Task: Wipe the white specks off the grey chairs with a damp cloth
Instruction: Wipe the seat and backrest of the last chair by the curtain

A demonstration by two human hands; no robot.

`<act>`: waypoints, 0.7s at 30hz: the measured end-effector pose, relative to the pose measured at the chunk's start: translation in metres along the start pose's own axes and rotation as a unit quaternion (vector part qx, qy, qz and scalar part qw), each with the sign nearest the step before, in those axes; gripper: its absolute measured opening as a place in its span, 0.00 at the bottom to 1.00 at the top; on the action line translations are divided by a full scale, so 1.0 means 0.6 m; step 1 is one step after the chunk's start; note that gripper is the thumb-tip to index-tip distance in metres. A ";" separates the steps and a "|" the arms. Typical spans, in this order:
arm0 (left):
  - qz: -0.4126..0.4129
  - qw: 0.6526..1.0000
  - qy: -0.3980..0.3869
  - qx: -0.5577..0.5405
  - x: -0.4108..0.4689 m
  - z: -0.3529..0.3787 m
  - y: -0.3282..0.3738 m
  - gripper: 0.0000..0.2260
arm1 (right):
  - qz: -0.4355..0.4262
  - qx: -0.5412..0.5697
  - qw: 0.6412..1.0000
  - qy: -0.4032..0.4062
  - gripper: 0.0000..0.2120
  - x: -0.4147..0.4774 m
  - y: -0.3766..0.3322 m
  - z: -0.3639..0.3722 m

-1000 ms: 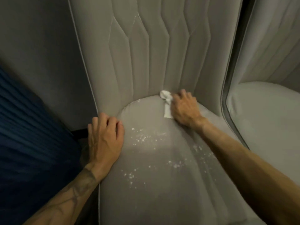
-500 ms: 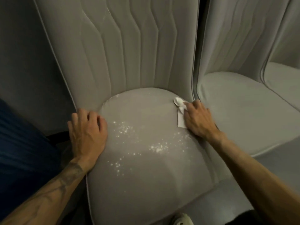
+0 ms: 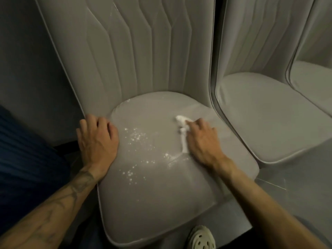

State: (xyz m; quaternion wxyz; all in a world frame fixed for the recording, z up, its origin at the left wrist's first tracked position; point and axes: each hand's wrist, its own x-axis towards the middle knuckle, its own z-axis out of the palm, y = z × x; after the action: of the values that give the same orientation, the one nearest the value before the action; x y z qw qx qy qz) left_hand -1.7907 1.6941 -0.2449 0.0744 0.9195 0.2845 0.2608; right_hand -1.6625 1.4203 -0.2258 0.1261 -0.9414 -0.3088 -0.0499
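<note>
A grey padded chair with a quilted backrest fills the middle of the view. White specks lie scattered over the left and middle of its seat, and a smeared streak sits just below the cloth. My right hand presses a crumpled white cloth flat on the right half of the seat, fingers curled over it. My left hand rests palm down on the seat's left edge, fingers spread, holding nothing.
A second grey chair stands close on the right, and part of a third shows beyond it. Dark blue pleated fabric fills the lower left. A pale perforated clog shows below the seat's front edge.
My right hand has dragged the cloth from the back of the seat toward the middle, reaching the specks and smearing some. The left hand has stayed on the left edge.
</note>
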 end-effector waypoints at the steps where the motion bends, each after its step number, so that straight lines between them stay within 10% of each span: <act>1: -0.003 1.000 -0.002 0.003 -0.001 0.000 0.000 0.09 | -0.053 0.016 0.998 -0.015 0.19 -0.015 -0.037 0.008; 4: 0.001 1.000 0.002 0.006 -0.002 0.000 0.000 0.08 | -0.154 -0.004 0.987 -0.039 0.21 -0.028 -0.043 -0.004; 10: 0.008 1.000 0.024 0.012 -0.002 0.004 -0.002 0.08 | 0.095 -0.035 0.995 0.012 0.18 0.003 0.082 -0.037; 16: 0.017 0.999 0.039 0.009 -0.001 0.008 -0.008 0.08 | -0.118 -0.009 0.992 -0.036 0.20 -0.084 -0.044 -0.013; 21: 0.014 0.999 0.035 0.001 -0.001 0.008 -0.008 0.08 | 0.097 -0.064 0.993 -0.001 0.18 -0.078 0.093 -0.061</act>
State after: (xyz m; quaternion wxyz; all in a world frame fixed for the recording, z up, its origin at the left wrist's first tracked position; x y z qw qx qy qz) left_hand -1.7909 1.6976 -0.2504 0.0602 0.9137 0.2745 0.2935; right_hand -1.6676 1.3402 -0.2101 0.0699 -0.9731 -0.2123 -0.0560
